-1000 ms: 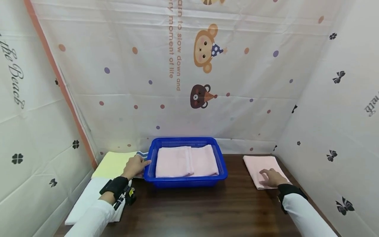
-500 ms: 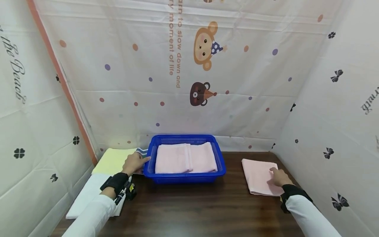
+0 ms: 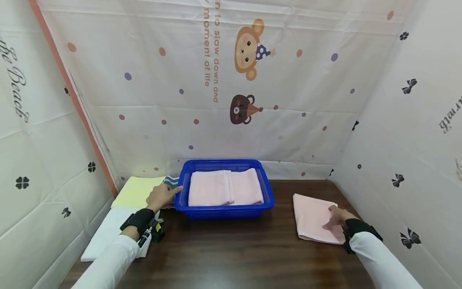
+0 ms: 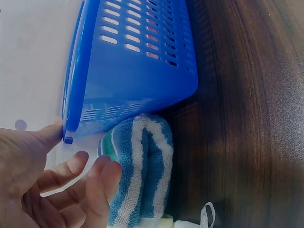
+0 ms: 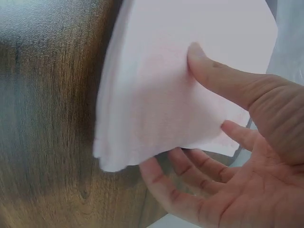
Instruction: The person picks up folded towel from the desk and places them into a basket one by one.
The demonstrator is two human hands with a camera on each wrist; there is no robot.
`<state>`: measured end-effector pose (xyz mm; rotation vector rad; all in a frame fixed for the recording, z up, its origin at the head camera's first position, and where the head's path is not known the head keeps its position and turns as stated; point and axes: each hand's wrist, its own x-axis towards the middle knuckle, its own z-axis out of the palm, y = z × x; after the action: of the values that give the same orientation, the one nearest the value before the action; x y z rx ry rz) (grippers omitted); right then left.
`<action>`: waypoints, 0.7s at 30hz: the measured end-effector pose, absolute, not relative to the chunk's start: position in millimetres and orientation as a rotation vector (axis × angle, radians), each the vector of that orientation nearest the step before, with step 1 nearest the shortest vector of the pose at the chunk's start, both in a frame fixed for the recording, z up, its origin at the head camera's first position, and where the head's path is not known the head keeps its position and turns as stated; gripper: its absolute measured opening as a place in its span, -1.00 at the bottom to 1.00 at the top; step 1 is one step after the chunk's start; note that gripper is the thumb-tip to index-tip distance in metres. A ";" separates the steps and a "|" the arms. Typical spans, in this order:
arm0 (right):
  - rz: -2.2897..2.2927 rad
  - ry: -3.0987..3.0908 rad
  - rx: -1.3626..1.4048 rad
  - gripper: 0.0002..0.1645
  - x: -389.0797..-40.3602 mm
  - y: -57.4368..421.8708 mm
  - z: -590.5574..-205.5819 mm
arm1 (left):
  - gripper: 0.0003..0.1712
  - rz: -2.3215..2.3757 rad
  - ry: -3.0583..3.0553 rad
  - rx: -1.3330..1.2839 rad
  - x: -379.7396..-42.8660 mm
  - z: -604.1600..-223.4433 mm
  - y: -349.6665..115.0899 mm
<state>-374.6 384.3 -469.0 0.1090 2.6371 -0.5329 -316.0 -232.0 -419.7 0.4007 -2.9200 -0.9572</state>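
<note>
At the near right corner of a folded pink towel, my right hand pinches the edge. In the right wrist view the thumb lies on top of the towel, with several fingers reaching under its edge. My left hand is at the left side of a blue plastic basket, its thumb touching the rim. The other fingers are loosely bent beside a blue-and-white striped towel and hold nothing. Two folded pink towels overlap inside the basket.
A yellow towel and a white towel lie folded on the left of the dark wooden table. Printed cloth walls enclose the back and both sides.
My right hand has shifted from the top of the pink towel to its near right corner. That towel has slid a little toward me and turned. The left hand stays at the basket rim.
</note>
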 end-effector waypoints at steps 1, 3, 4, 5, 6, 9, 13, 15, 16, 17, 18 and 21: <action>-0.580 2.610 0.131 0.17 -373.9 383.5 -468.1 | -0.37 -0.948 -2.918 0.395 -315.5 -419.9 -232.3; -0.676 2.539 0.204 0.21 -372.7 381.9 -466.3 | -0.36 -0.945 -2.912 0.386 -314.8 -420.7 -232.5; -0.723 2.504 0.243 0.22 -371.8 381.5 -465.8 | -0.36 -0.949 -2.912 0.389 -314.4 -421.5 -232.4; -0.751 2.475 0.281 0.25 -370.5 381.1 -465.0 | -0.35 -0.954 -2.911 0.389 -314.4 -422.5 -232.6; -0.770 2.450 0.317 0.27 -368.8 381.1 -464.7 | -0.35 -0.963 -2.909 0.393 -314.5 -423.7 -232.8; -0.713 2.468 0.311 0.29 -365.0 383.6 -464.1 | -0.34 -0.986 -2.895 0.401 -315.7 -426.3 -232.8; -0.618 2.514 0.275 0.28 -358.8 387.9 -462.3 | -0.34 -0.999 -2.887 0.396 -317.1 -427.9 -233.3; -0.588 2.520 0.280 0.22 -353.3 387.5 -458.3 | -0.34 -1.009 -2.884 0.390 -317.0 -428.0 -233.8; -0.571 2.522 0.279 0.20 -350.6 387.4 -456.8 | -0.34 -1.014 -2.883 0.382 -316.7 -428.3 -234.0; -0.562 2.521 0.266 0.14 -346.1 386.5 -454.2 | -0.34 -1.024 -2.882 0.376 -316.4 -428.4 -234.0; -0.528 2.521 0.259 0.14 -344.0 386.1 -453.7 | -0.34 -1.040 -2.881 0.369 -317.1 -429.5 -234.6; -0.462 2.520 0.214 0.14 -341.9 389.7 -460.5 | -0.34 -1.160 -2.869 0.362 -318.4 -431.6 -236.1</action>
<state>-341.9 389.7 -460.5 0.2139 2.5204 -0.4621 -318.4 -236.1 -431.6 0.3621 -2.8687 -1.1599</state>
